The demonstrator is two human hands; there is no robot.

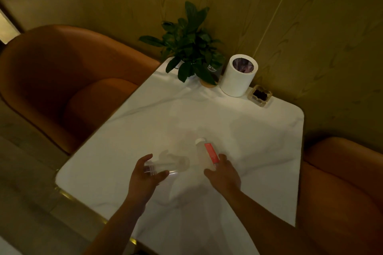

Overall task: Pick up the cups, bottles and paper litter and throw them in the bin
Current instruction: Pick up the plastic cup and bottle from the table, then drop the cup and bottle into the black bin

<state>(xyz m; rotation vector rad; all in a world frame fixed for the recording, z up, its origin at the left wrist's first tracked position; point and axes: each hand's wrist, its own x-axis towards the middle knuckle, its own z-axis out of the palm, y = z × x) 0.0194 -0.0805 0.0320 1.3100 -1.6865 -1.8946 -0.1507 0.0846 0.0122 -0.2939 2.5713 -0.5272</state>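
A clear plastic cup lies on its side on the white marble table, and my left hand is wrapped around its left end. A clear plastic bottle with a white cap and a red label lies to its right; my right hand grips its lower end. A small white cylindrical bin with a lined opening stands at the table's far edge, well beyond both hands.
A potted green plant stands left of the bin and a glass ashtray right of it. Orange armchairs sit at the left and right. A wood-panelled wall rises behind the table.
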